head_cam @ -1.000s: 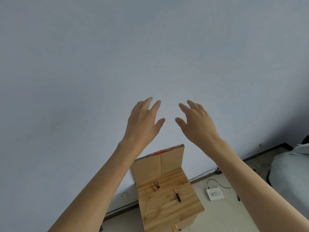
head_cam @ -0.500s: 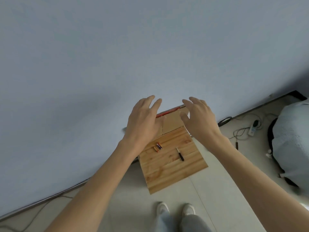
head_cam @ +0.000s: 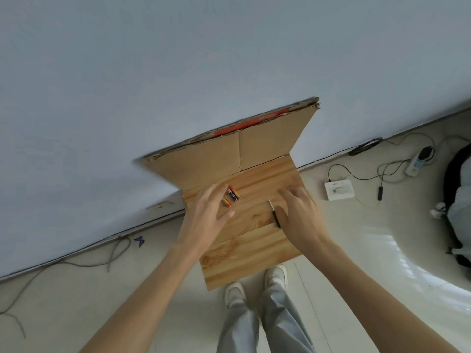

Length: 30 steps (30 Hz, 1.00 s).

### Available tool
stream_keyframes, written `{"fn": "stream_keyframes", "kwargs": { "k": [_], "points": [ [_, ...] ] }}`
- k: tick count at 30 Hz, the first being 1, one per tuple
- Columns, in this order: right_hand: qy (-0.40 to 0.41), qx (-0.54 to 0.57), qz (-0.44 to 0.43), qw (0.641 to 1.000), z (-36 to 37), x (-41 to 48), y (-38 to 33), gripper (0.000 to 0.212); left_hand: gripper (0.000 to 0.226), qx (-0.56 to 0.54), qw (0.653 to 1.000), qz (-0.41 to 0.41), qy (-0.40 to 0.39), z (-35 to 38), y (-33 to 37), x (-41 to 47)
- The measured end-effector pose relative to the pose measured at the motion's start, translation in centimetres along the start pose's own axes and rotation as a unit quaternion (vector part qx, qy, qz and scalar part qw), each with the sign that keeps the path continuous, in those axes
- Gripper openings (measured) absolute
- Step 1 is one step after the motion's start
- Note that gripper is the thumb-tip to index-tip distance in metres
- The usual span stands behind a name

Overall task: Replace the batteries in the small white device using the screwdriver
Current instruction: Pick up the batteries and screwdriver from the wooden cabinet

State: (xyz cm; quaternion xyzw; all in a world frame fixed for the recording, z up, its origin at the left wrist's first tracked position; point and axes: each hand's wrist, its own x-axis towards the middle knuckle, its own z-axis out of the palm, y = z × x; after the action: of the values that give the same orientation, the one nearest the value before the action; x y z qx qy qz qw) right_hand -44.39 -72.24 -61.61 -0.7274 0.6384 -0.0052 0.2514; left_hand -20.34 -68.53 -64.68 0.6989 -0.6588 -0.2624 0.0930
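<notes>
A small wooden table (head_cam: 244, 253) stands against the wall. Two batteries (head_cam: 231, 196) lie side by side near its far left. A thin screwdriver (head_cam: 274, 213) with a black handle lies to the right of them. My left hand (head_cam: 206, 215) hovers open over the table's left part, fingertips just left of the batteries. My right hand (head_cam: 299, 216) hovers open over the right part, thumb beside the screwdriver's handle. Neither hand holds anything. A small white device (head_cam: 339, 190) with a cable lies on the floor to the right of the table.
A flattened cardboard sheet (head_cam: 229, 154) leans on the wall behind the table. Cables and a white power strip (head_cam: 418, 161) lie on the floor at right, more cords (head_cam: 112, 250) at left. My feet (head_cam: 254, 284) stand at the table's near edge. A grey bundle (head_cam: 458, 207) sits far right.
The view has tilted down from the wall to the table. Both open hands have dropped from in front of the wall to just over the tabletop.
</notes>
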Motion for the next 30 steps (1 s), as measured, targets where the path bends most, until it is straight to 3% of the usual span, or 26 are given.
{"fn": "stream_keyframes", "kwargs": {
  "k": [8, 13, 18, 30],
  "points": [
    [-0.048, -0.033, 0.013, 0.998, 10.9, 4.1, 6.5, 0.045, 0.092, -0.008, 0.999, -0.031, -0.007, 12.0, -6.6, 6.3],
    [-0.058, -0.05, 0.014, 0.997, 15.1, 5.5, 8.8, 0.046, 0.09, 0.023, 1.0, -0.012, 0.011, 16.4, -9.7, 8.2],
    [-0.06, -0.049, 0.005, 0.997, 17.2, 5.7, 10.1, 0.038, 0.077, 0.002, 0.999, -0.023, 0.04, 17.5, -10.8, 8.3],
    [-0.052, -0.043, -0.002, 0.998, 18.7, 7.1, 10.7, 0.031, 0.08, 0.007, 0.998, 0.02, 0.064, 18.4, -10.2, 10.1]
  ]
}}
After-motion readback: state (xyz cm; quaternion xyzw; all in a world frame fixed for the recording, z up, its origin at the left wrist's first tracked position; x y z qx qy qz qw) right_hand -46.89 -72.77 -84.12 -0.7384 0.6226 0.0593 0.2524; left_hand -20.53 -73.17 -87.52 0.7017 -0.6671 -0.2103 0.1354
